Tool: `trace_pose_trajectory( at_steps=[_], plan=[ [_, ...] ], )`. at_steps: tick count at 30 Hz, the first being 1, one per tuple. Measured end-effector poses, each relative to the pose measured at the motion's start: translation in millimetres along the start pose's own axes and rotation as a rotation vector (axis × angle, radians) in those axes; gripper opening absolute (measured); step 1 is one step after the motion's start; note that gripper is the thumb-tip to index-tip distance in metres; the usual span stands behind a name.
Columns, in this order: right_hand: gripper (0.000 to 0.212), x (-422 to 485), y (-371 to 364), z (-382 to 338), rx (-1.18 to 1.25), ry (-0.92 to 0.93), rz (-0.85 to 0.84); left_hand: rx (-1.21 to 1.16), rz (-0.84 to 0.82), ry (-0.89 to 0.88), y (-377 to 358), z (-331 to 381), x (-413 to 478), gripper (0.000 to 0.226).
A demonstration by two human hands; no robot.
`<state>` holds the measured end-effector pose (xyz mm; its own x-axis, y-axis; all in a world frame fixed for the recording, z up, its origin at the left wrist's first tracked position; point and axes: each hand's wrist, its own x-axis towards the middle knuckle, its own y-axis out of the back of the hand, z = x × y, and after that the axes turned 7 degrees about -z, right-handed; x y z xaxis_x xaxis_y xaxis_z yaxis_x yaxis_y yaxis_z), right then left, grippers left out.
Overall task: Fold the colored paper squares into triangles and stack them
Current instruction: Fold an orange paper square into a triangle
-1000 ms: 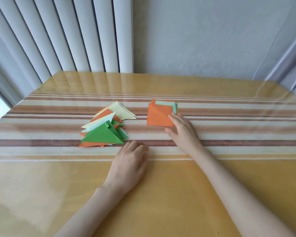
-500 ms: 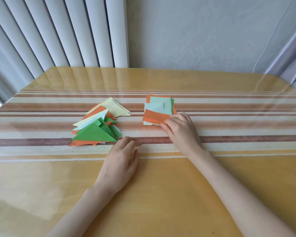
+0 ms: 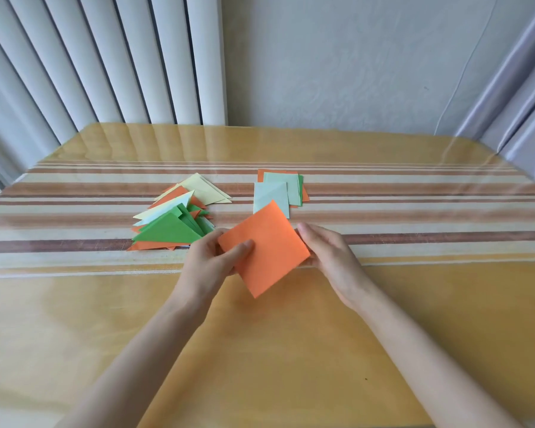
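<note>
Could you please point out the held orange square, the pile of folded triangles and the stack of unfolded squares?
orange square (image 3: 269, 251), head view, its middle.
pile of folded triangles (image 3: 167, 231), head view, top green triangle.
stack of unfolded squares (image 3: 271, 196), head view, front pale sheet.

No legible text, label, brand, number or sign is present: the orange paper square (image 3: 269, 251), the pile of folded green, orange and pale yellow paper triangles (image 3: 173, 223), the stack of unfolded pale green and orange paper squares (image 3: 280, 189) and the striped yellow-brown counter (image 3: 414, 217) carry no readable marking.
</note>
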<state>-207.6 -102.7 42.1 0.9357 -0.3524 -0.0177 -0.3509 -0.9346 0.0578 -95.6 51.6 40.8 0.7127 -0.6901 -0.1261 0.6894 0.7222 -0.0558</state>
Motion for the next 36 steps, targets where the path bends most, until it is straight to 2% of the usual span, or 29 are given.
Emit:
trace_pose_trajectory(
  at_steps=[2, 6, 10, 12, 14, 16, 19, 20, 22, 25, 27, 29, 31, 34, 36],
  plan=[
    [0.043, -3.3, -1.5, 2.0, 0.029, -0.011, 0.030, 0.035, 0.022, 0.004, -0.2, -6.3, -5.3, 0.011],
    [0.014, -7.6, -6.5, 9.0, 0.012, -0.024, 0.021, 0.065, 0.009, 0.015, 1.4, -14.5, -16.3, 0.005],
    [0.010, -8.7, -8.8, 14.6, -0.029, -0.021, 0.021, 0.135, 0.011, -0.005, 6.3, -16.4, -23.6, 0.021],
    [0.010, -8.4, -7.8, 15.3, -0.102, -0.021, -0.023, 0.121, 0.013, -0.039, 12.5, -14.9, -21.5, 0.037],
    [0.010, -7.7, -7.2, 14.0, -0.198, -0.012, -0.077, 0.095, -0.072, -0.032, 16.2, -11.4, -15.5, 0.046],
    [0.010, -7.2, -7.2, 11.5, -0.309, -0.014, -0.121, 0.197, -0.158, -0.020, 17.1, -9.5, -9.6, 0.040],
    [0.011, -3.6, -8.9, 9.2, -0.394, -0.001, -0.143, 0.341, -0.205, -0.033, 15.1, -6.9, 1.0, 0.009],
    [0.011, -2.3, -10.4, 9.2, -0.394, 0.013, -0.133, 0.353, -0.203, -0.038, 14.6, -6.5, 3.5, 0.006],
    [0.004, -1.7, -12.2, 11.5, -0.361, 0.034, -0.108, 0.331, -0.189, -0.044, 14.3, -7.8, 6.1, 0.007],
    [0.025, -5.4, -9.1, 15.5, -0.378, 0.063, -0.115, 0.255, -0.156, -0.027, 17.0, -11.0, 5.6, 0.015],
    [0.030, -7.7, -6.6, 18.0, -0.437, 0.074, -0.122, 0.224, -0.171, -0.005, 20.3, -13.0, 3.7, 0.017],
    [0.023, -8.3, -7.9, 20.5, -0.497, 0.098, -0.098, 0.212, -0.201, -0.004, 21.9, -14.8, 1.7, 0.016],
    [0.006, -7.6, -12.2, 19.4, -0.499, 0.134, -0.062, 0.239, -0.217, -0.027, 20.6, -15.1, -0.1, 0.021],
    [0.018, -4.4, -15.9, 18.1, -0.474, 0.103, -0.025, 0.320, -0.218, -0.089, 17.4, -14.3, 0.1, 0.025],
    [0.020, -3.4, -17.0, 16.2, -0.369, 0.032, -0.035, 0.361, -0.208, -0.116, 17.1, -16.3, 1.6, 0.030]
  ],
)
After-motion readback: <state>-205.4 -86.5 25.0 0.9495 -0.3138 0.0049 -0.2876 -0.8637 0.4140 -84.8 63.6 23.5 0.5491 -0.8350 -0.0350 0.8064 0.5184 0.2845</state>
